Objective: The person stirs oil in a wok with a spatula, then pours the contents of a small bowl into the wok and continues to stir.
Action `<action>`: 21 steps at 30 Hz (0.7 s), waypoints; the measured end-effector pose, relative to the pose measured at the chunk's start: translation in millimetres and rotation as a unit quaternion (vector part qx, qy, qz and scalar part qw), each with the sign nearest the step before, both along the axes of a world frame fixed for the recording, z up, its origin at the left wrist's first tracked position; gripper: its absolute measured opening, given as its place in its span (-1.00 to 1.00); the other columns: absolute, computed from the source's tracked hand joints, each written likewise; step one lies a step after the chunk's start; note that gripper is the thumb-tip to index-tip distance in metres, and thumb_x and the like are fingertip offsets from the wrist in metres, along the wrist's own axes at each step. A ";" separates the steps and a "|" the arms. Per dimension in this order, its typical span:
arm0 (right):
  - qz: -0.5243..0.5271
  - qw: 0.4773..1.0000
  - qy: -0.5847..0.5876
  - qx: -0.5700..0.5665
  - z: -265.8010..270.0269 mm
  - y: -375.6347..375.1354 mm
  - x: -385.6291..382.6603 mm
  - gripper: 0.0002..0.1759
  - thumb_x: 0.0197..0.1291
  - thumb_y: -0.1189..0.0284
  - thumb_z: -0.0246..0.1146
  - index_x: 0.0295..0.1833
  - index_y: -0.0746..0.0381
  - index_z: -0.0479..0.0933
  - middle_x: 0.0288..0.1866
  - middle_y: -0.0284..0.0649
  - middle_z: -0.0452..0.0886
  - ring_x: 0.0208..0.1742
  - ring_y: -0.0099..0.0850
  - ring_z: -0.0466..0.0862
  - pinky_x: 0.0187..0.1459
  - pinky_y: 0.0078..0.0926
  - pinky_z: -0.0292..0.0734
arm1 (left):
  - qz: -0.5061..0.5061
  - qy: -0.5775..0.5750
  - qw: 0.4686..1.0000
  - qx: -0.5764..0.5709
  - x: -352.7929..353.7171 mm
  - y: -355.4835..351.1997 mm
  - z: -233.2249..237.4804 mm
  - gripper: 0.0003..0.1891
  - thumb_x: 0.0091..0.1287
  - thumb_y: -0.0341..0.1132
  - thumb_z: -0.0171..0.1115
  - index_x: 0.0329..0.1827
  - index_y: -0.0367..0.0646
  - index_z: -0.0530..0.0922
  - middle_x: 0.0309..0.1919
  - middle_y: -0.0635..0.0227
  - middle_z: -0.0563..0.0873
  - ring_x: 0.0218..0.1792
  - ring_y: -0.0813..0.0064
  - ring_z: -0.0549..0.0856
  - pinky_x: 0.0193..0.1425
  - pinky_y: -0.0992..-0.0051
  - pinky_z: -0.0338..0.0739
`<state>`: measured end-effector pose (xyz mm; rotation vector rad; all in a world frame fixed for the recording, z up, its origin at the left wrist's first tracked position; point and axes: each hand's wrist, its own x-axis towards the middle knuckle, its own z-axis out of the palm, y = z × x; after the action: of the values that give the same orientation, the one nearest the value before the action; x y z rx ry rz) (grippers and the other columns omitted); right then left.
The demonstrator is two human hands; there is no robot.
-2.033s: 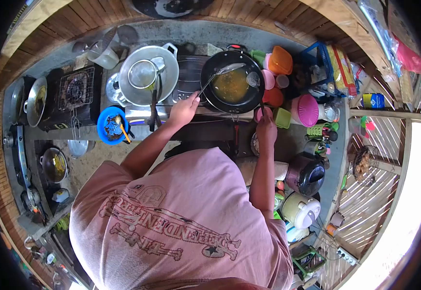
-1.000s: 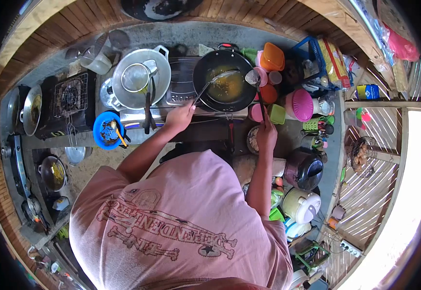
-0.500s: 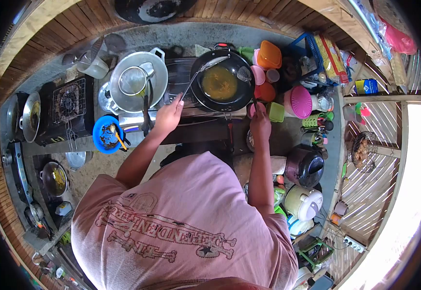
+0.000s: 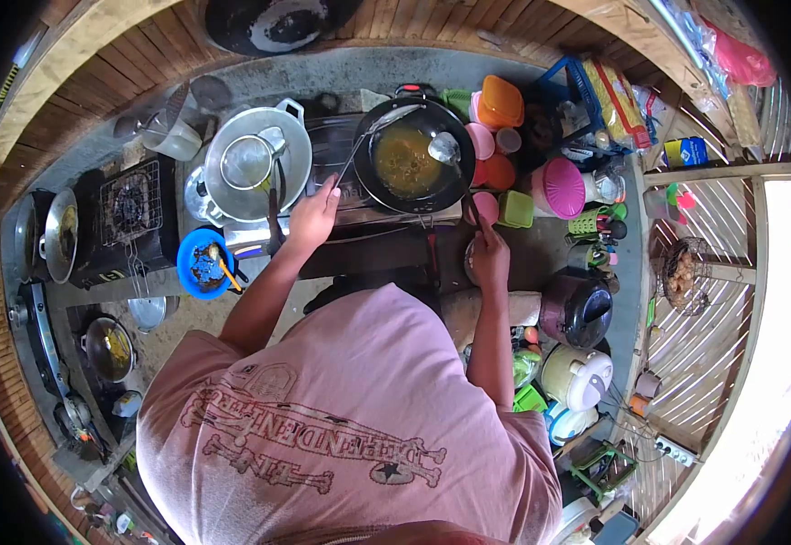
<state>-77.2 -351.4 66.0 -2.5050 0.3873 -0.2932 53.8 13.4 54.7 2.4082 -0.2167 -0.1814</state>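
A black wok stands on the stove, with yellowish-brown oil and small browned bits in it. My left hand is closed round the thin handle of a metal skimmer, whose head shows nearly edge-on over the wok's upper left. My right hand grips the dark handle of a spatula; its rounded, shiny metal head is over the oil on the right side. Left of the wok, a large aluminium pot has a round strainer with a dark handle lying across it.
A blue bowl with dark food and an orange-handled utensil sits left of my left forearm. Orange, pink and green containers crowd the wok's right side. A rice cooker stands lower right; a grill rack is at left.
My right hand has drawn back toward my body, and the spatula head has moved left and slightly down over the oil. My left hand stays nearly in place. The whole view has shifted slightly.
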 end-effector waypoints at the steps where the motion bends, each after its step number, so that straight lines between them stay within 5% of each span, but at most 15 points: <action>1: -0.005 0.999 -0.033 -0.010 -1.1 -1.3 0.7 -0.57 0.40 0.44 0.26 0.35 0.12 0.65 -0.06 0.09 0.77 -0.06 0.08 0.77 -0.04 -0.05 0.64 | 0.001 -0.008 1.000 -0.003 1.5 -0.8 -6.4 -0.48 0.68 0.06 -0.10 0.51 0.04 0.51 -0.32 -0.16 0.75 -0.23 -0.26 0.74 -0.10 -0.12 0.55; 10: -0.071 0.993 0.049 -0.082 6.4 2.2 9.1 -0.57 0.42 0.39 0.19 0.37 0.09 0.62 -0.02 0.05 0.75 -0.10 0.11 0.77 -0.10 0.08 0.68 | -0.010 -0.031 0.999 0.015 20.6 -18.3 -31.5 -0.47 0.67 0.07 -0.13 0.49 0.03 0.52 -0.27 -0.17 0.77 -0.20 -0.26 0.76 -0.05 -0.15 0.60; 21: -0.001 0.987 -0.025 -0.161 -13.7 -3.4 57.4 -0.53 0.40 0.42 0.18 0.39 0.09 0.60 -0.13 0.08 0.71 -0.20 0.06 0.77 -0.21 0.05 0.69 | -0.016 -0.052 0.998 0.010 5.7 -7.5 -32.1 -0.46 0.67 0.09 -0.15 0.50 0.03 0.52 -0.33 -0.13 0.77 -0.27 -0.23 0.76 -0.13 -0.14 0.60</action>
<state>-19.7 -354.8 52.3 -2.8062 0.3457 -0.4491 59.5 5.9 22.6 2.4385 -0.3024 -0.0736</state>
